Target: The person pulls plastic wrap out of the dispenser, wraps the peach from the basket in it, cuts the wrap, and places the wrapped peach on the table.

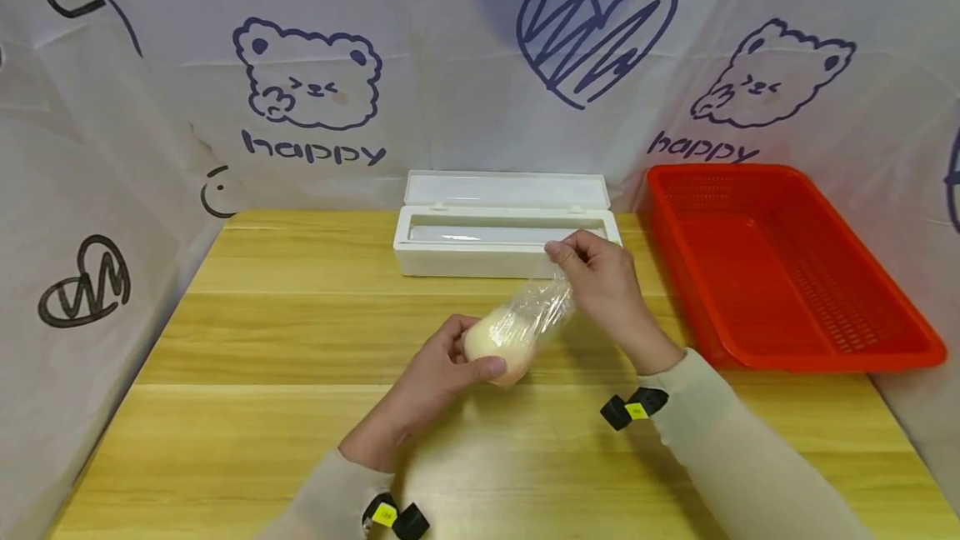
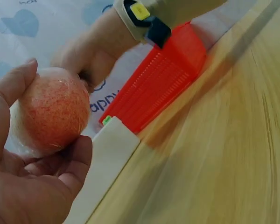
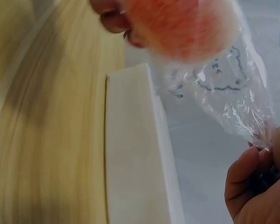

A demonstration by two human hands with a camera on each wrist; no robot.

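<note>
A peach point(image 1: 495, 350), pale yellow with a red blush point(image 2: 53, 112), is covered in clear plastic wrap. My left hand point(image 1: 438, 377) grips the fruit, its thumb across the near side and its fingers curled around the other. From the peach the plastic wrap point(image 1: 546, 305) stretches up and right in a narrowing, crinkled tail. At the end of that tail my right hand point(image 1: 603, 282) pinches the gathered film point(image 3: 245, 112) between thumb and fingers. Both hands are raised over the table in front of a white wrap box point(image 1: 472, 261).
The box lies along the table's back edge, its lid point(image 1: 506, 190) raised and a roll of film point(image 1: 495, 233) inside. A red plastic basket point(image 1: 757, 290) stands at the right. Drawn-on white sheeting point(image 1: 450, 65) hangs behind the wooden table point(image 1: 262, 357).
</note>
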